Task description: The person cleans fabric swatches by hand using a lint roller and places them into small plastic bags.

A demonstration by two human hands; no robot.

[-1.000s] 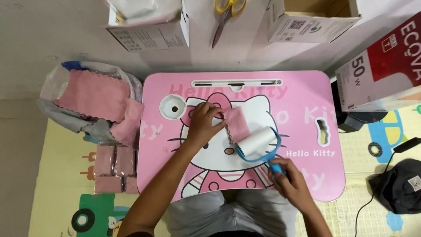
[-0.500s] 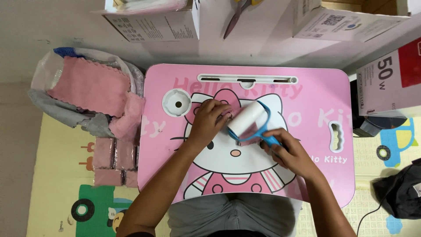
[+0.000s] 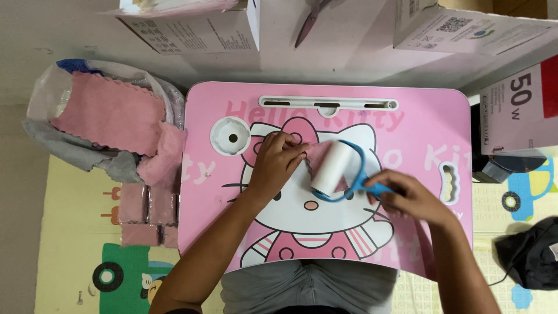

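While the left hand [image 3: 278,164] presses flat on a small pink cloth [image 3: 318,156] in the middle of the pink lap table [image 3: 418,128], the right hand [image 3: 407,197] is closed around the blue handle of a lint roller [image 3: 332,170]. In the head view, the only view, the white roll lies on the cloth and looks blurred, so it is probably rolling. The left fingers are spread on the cloth and pin it down; they do not grasp it.

My judgement is that the work is somewhere in the middle: one cloth is under the roller, small folded pink cloths [image 3: 142,216] lie in a neat group on the floor mat at the left of the table, and many loose pink cloths [image 3: 107,113] wait in the plastic bag [image 3: 46,96] further up. I cannot tell which of them are cleaned.

About containers: the bag holds the loose cloths, and one hangs over its edge beside the table. Cardboard boxes [image 3: 192,32] stand above the table; their content is hidden. A pair of scissors [image 3: 311,20] lies between them.
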